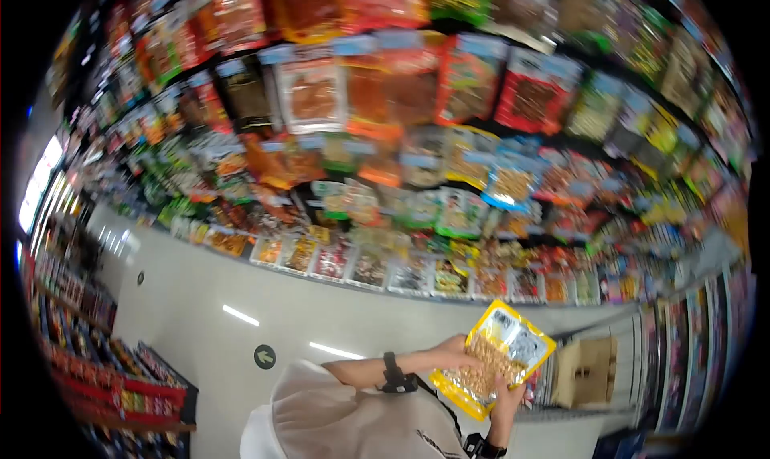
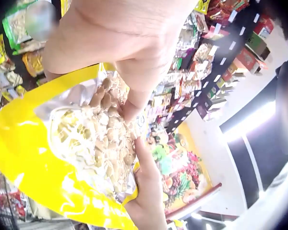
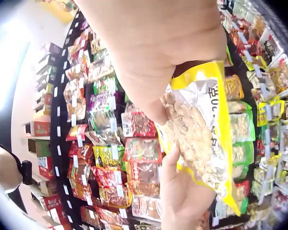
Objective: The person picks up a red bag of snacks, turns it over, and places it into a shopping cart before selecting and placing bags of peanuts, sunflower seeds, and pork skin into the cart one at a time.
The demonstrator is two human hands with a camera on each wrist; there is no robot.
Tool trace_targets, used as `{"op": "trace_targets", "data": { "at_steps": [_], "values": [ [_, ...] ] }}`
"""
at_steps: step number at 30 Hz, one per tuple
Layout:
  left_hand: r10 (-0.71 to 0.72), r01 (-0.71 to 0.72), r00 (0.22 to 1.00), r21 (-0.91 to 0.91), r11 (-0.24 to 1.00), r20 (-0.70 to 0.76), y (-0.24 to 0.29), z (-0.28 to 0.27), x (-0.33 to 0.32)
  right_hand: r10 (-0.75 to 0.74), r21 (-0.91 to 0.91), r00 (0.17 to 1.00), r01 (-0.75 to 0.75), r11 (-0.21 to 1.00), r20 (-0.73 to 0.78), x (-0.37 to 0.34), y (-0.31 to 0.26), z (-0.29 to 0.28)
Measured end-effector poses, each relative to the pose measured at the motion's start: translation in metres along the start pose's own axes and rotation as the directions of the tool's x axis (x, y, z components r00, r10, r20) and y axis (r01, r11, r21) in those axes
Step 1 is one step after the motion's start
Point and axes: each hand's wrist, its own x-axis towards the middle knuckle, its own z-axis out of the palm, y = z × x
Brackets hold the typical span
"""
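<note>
Both hands grip a yellow-edged, partly clear bag point(image 1: 488, 361) of pale brown pieces, held tilted in front of the body in the head view. The left hand point(image 1: 455, 353) pinches its left side, thumb over the front; the right hand point(image 1: 505, 399) holds the lower right side. In the left wrist view the left hand point(image 2: 120, 38) covers the top of the bag point(image 2: 29, 143), with the right hand point(image 2: 149, 191) below. The right wrist view has the right hand point(image 3: 158, 52) over the bag point(image 3: 192, 134) and the left hand point(image 3: 182, 196) underneath. Fingers behind the bag are hidden.
Shelves of hanging packets point(image 1: 313, 94) curve across the view ahead, with a row of low bins point(image 1: 369, 270) beneath. An open cardboard box point(image 1: 585, 371) stands in a wire cart right of the hands. A red display stand point(image 1: 120, 379) is at the lower left, beyond the pale floor point(image 1: 192, 299).
</note>
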Motion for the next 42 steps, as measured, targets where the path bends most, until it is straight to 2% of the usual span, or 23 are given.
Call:
{"op": "trace_targets", "data": {
  "at_steps": [1,3,4,5,6,7,8,9,12,15,18,19,22,23,25,27,28,29,32,34,38,41,42],
  "values": [
    [-0.055,0.056,0.998,-0.008,0.998,0.027,-0.001,0.019,0.008,0.08,0.016,0.996,-0.08,0.997,0.048,-0.003,-0.014,-0.015],
    [-0.028,0.028,0.999,-0.016,0.999,0.029,0.022,0.055,0.016,0.096,0.133,0.995,-0.092,0.987,-0.024,-0.008,-0.02,-0.045],
    [-0.064,0.061,0.996,0.052,0.997,0.055,0.021,0.069,0.024,0.114,0.005,0.99,-0.114,0.993,-0.082,-0.012,-0.032,-0.06],
    [-0.143,0.145,0.988,-0.029,0.989,0.062,0.022,0.086,0.036,0.107,0.07,0.989,-0.1,0.993,-0.104,-0.01,-0.023,-0.08],
    [-0.053,0.051,0.995,0.015,0.999,0.088,-0.018,0.085,0.059,0.116,0.067,0.988,-0.11,0.992,-0.098,-0.008,-0.026,-0.094],
    [-0.175,0.174,0.983,0.023,0.984,0.063,0.007,0.103,0.063,0.092,0.095,0.989,-0.081,0.992,-0.118,-0.005,-0.028,-0.105],
    [-0.172,0.173,0.982,-0.011,0.985,0.079,0.015,0.115,0.072,0.07,0.1,0.985,-0.055,0.993,-0.157,-0.002,-0.039,-0.11],
    [-0.164,0.169,0.982,-0.054,0.984,0.093,0.019,0.109,0.067,0.068,0.074,0.981,-0.055,0.996,-0.183,-0.006,-0.035,-0.101],
    [-0.106,0.108,0.986,-0.009,0.994,0.129,0.024,0.119,0.091,0.079,0.141,0.953,-0.039,0.989,-0.292,0.006,-0.046,-0.106],
    [-0.118,0.121,0.981,-0.01,0.993,0.154,0.033,0.118,0.111,0.171,0.196,0.923,-0.108,0.975,-0.346,0.019,-0.045,-0.112],
    [-0.11,0.104,0.985,0.056,0.993,0.133,0.031,0.116,0.146,0.16,0.198,0.882,-0.078,0.977,-0.442,0.045,-0.049,-0.106],
    [-0.123,0.119,0.977,0.032,0.992,0.174,0.031,0.113,0.158,0.208,0.213,0.843,-0.114,0.97,-0.497,0.053,-0.057,-0.101],
    [-0.161,0.176,0.946,-0.029,0.984,0.28,0.035,0.101,0.193,0.237,0.24,0.798,-0.119,0.963,-0.554,0.071,-0.054,-0.096],
    [-0.167,0.185,0.936,-0.028,0.982,0.31,0.037,0.095,0.203,0.301,0.309,0.763,-0.139,0.941,-0.572,0.077,-0.056,-0.09],
    [-0.157,0.199,0.927,-0.094,0.976,0.34,0.048,0.099,0.22,0.241,0.247,0.723,-0.1,0.964,-0.647,0.097,-0.069,-0.077],
    [-0.25,0.322,0.863,-0.097,0.942,0.439,0.046,0.091,0.238,0.265,0.235,0.66,-0.136,0.962,-0.703,0.099,-0.069,-0.072],
    [-0.294,0.381,0.822,-0.087,0.921,0.487,0.053,0.091,0.243,0.287,0.236,0.647,-0.167,0.957,-0.707,0.098,-0.067,-0.071],
    [-0.347,0.385,0.801,0.024,0.922,0.487,0.064,0.091,0.246,0.3,0.234,0.636,-0.189,0.954,-0.711,0.097,-0.066,-0.074],
    [-0.283,0.38,0.78,-0.064,0.923,0.559,0.059,0.098,0.251,0.319,0.278,0.608,-0.165,0.946,-0.727,0.091,-0.061,-0.083],
    [-0.295,0.425,0.758,-0.097,0.9,0.582,0.055,0.107,0.253,0.316,0.304,0.595,-0.124,0.945,-0.739,0.091,-0.071,-0.087],
    [-0.309,0.461,0.747,-0.124,0.878,0.589,0.049,0.131,0.254,0.24,0.245,0.621,-0.08,0.966,-0.746,0.085,-0.093,-0.096],
    [-0.314,0.453,0.67,-0.035,0.891,0.673,0.052,0.14,0.254,0.306,0.264,0.645,-0.165,0.95,-0.7,0.06,-0.073,-0.126],
    [-0.322,0.416,0.67,0.02,0.909,0.669,0.054,0.144,0.255,0.288,0.282,0.651,-0.117,0.952,-0.702,0.06,-0.078,-0.128]
  ]
}}
